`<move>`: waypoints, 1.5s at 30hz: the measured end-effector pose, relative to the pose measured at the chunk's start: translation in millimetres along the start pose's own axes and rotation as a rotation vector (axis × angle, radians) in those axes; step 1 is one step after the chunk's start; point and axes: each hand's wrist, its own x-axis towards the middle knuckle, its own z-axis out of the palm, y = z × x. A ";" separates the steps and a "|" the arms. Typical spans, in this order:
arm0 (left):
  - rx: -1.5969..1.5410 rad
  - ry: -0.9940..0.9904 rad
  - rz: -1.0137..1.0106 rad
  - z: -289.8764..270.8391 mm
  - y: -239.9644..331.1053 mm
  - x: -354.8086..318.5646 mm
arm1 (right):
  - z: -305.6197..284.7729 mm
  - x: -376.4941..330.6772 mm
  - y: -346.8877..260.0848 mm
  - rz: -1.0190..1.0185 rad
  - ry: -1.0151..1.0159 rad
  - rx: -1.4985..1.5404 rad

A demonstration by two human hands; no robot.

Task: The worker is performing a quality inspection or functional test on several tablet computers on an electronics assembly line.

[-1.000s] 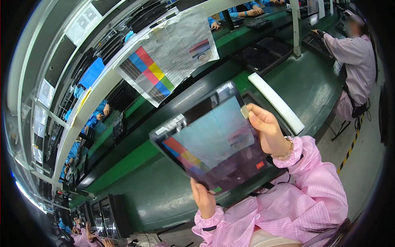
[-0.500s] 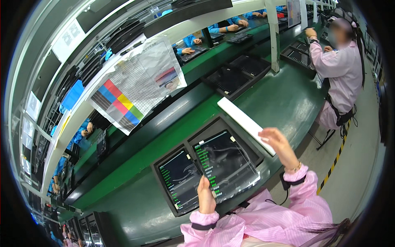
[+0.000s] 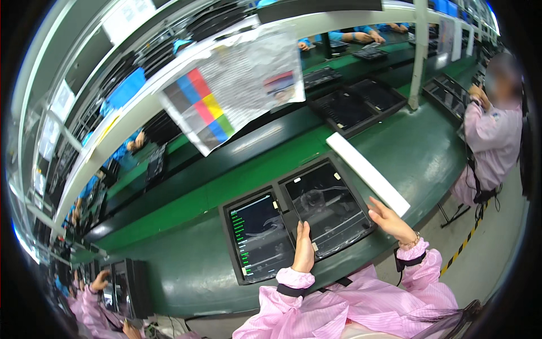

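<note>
The right tablet lay flat in a dark tray on the green bench, dark screen up, just beside the left tablet, whose screen showed green lines. The left hand rested flat on the right tablet's near edge, fingers straight and together, gripping nothing. The right hand touched its right corner, fingers loosely spread, nothing clamped. A white strip lay just beyond that hand. Overhead hung a sheet with colour blocks. At far right, a person in pink worked at another tray.
</note>
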 end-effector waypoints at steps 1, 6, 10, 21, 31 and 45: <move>0.018 0.014 0.018 -16.3 4.7 -1.6 | 9.6 -2.5 -6.0 0.037 -0.045 0.014; 0.140 0.098 0.090 -116.2 30.6 -20.3 | 92.2 4.1 -41.3 -0.049 -0.386 -0.236; 0.133 0.148 0.108 -189.0 76.6 -42.4 | 166.5 20.6 -56.3 -0.094 -0.727 -0.310; 0.262 0.214 0.195 -348.1 141.3 -34.8 | 273.6 31.6 -53.0 -0.260 -1.132 -0.260; 0.885 0.441 0.583 -327.6 160.3 -14.4 | 103.6 63.5 -39.3 -0.503 -0.051 -0.778; 1.530 -0.037 0.568 -251.0 148.0 83.6 | 13.1 25.6 27.7 -0.048 0.254 -1.302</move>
